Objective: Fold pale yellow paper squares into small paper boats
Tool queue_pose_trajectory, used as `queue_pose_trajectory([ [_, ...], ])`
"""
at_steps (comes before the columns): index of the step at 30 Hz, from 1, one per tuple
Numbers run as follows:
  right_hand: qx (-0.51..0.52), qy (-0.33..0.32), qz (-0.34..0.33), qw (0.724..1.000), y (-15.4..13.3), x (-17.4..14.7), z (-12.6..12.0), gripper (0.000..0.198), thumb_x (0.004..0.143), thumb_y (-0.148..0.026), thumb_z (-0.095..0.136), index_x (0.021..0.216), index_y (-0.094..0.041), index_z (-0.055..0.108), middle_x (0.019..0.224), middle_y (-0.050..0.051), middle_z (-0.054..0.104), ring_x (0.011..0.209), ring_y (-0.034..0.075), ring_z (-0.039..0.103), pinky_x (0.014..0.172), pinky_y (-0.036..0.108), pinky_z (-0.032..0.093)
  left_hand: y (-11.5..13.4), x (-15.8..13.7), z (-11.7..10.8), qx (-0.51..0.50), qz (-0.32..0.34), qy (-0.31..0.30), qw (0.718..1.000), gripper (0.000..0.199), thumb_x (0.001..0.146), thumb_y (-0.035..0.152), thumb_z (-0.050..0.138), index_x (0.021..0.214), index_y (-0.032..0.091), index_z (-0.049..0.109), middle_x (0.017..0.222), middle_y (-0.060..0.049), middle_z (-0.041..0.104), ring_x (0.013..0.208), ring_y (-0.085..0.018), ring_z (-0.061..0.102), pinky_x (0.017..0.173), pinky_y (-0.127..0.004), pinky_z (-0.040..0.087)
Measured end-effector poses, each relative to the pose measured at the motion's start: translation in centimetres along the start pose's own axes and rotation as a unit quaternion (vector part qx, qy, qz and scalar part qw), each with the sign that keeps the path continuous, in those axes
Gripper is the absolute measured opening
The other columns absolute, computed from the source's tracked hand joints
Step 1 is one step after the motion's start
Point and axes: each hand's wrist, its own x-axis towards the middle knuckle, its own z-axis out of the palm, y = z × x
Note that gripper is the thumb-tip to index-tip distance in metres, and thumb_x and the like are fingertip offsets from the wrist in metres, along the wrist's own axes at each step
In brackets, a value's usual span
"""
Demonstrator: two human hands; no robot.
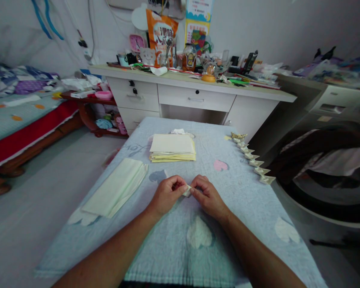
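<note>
The cloth-covered counter (240, 224) loses its near right corner at the view's bottom edge, where both forearms (117, 240) are cut off too. Above its middle, the left hand (169, 195) and right hand (209, 196) angle inward, fingers (177, 179) curled, each grip pinching one small paper (187, 192), its shape mostly hidden.

Left grip (168, 193), right grip (209, 195) — both pinch folded paper (187, 191).
</note>
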Motion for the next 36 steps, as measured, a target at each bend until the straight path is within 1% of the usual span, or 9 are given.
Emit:
queue_pose_trajectory([
  [4,-0.001,0.000,-0.007,1.000,-0.1,0.1,-0.2,0.033,0.092,-0.046,0.051,0.073,-0.020,0.059,0.076,0.001,0.055,0.080,0.018,0.050,0.079,0.032,0.036,0.1,0.0,0.1,-0.019,-0.005,-0.008,1.000,0.021,0.078,0.034,0.064,0.074,0.015,0.059,0.065,0.002,0.054,0.060,-0.010,0.048,0.056,-0.020,0.038],
  [8,-0.002,0.000,-0.004,1.000,-0.1,0.0,-0.4,0.033,0.092,-0.045,0.051,0.072,-0.020,0.059,0.076,0.001,0.056,0.081,0.018,0.050,0.080,0.032,0.036,0.2,0.1,0.1,-0.062,-0.023,-0.023,0.998,0.021,0.078,0.032,0.065,0.090,0.015,0.063,0.068,0.002,0.056,0.063,-0.011,0.052,0.059,-0.021,0.041],
  [13,0.010,-0.002,0.011,1.000,0.1,-0.1,-0.2,0.022,0.088,-0.043,0.058,0.083,-0.021,0.061,0.083,0.002,0.058,0.086,0.018,0.052,0.081,0.031,0.038,0.2,0.1,-0.1,-0.061,-0.029,-0.019,0.998,0.020,0.078,0.034,0.065,0.081,0.014,0.064,0.068,0.001,0.057,0.063,-0.011,0.052,0.058,-0.021,0.041],
  [17,0.022,0.004,0.016,1.000,0.5,-0.1,0.1,0.024,0.083,-0.044,0.064,0.083,-0.020,0.060,0.082,0.001,0.057,0.084,0.018,0.052,0.078,0.030,0.040,0.2,0.2,0.0,-0.127,-0.056,-0.010,0.990,0.020,0.077,0.033,0.066,0.080,0.015,0.058,0.063,0.004,0.055,0.055,-0.008,0.049,0.052,-0.019,0.039],
  [21,0.121,0.002,0.056,0.991,1.0,-0.1,0.3,0.026,0.086,-0.045,0.060,0.082,-0.019,0.060,0.078,0.001,0.059,0.076,0.016,0.054,0.073,0.029,0.042,0.3,0.1,0.1,-0.183,-0.075,-0.018,0.980,0.022,0.076,0.032,0.069,0.079,0.015,0.055,0.062,0.003,0.059,0.054,-0.008,0.052,0.052,-0.020,0.041],
  [26,0.272,0.002,0.106,0.956,1.1,0.0,0.9,0.030,0.080,-0.047,0.067,0.085,-0.020,0.056,0.073,0.000,0.061,0.068,0.015,0.056,0.068,0.028,0.044,0.6,-0.2,0.4,-0.220,-0.097,-0.022,0.970,0.026,0.074,0.032,0.072,0.079,0.016,0.052,0.068,0.001,0.062,0.060,-0.011,0.059,0.057,-0.023,0.046],
  [29,0.318,-0.007,0.116,0.941,0.9,-0.1,1.3,0.031,0.077,-0.045,0.072,0.086,-0.020,0.055,0.073,0.000,0.062,0.067,0.015,0.059,0.066,0.028,0.045,0.6,-0.2,0.6,-0.222,-0.095,-0.030,0.970,0.026,0.074,0.032,0.071,0.077,0.016,0.051,0.069,0.001,0.062,0.061,-0.011,0.060,0.059,-0.024,0.047],
  [33,0.316,-0.013,0.115,0.942,0.9,-0.1,1.3,0.027,0.080,-0.042,0.069,0.083,-0.020,0.056,0.070,0.000,0.062,0.066,0.015,0.059,0.065,0.027,0.044,0.3,-0.1,0.9,-0.206,-0.082,-0.047,0.974,0.023,0.076,0.032,0.069,0.078,0.016,0.052,0.069,0.001,0.061,0.062,-0.011,0.059,0.061,-0.025,0.048],
  [36,0.258,-0.002,0.104,0.961,0.9,-0.2,0.8,0.023,0.081,-0.040,0.067,0.079,-0.019,0.058,0.067,-0.001,0.058,0.063,0.013,0.055,0.062,0.025,0.041,0.2,-0.2,1.0,-0.167,-0.060,-0.055,0.983,0.019,0.079,0.031,0.064,0.078,0.016,0.052,0.071,0.001,0.061,0.065,-0.012,0.058,0.060,-0.024,0.046],
])
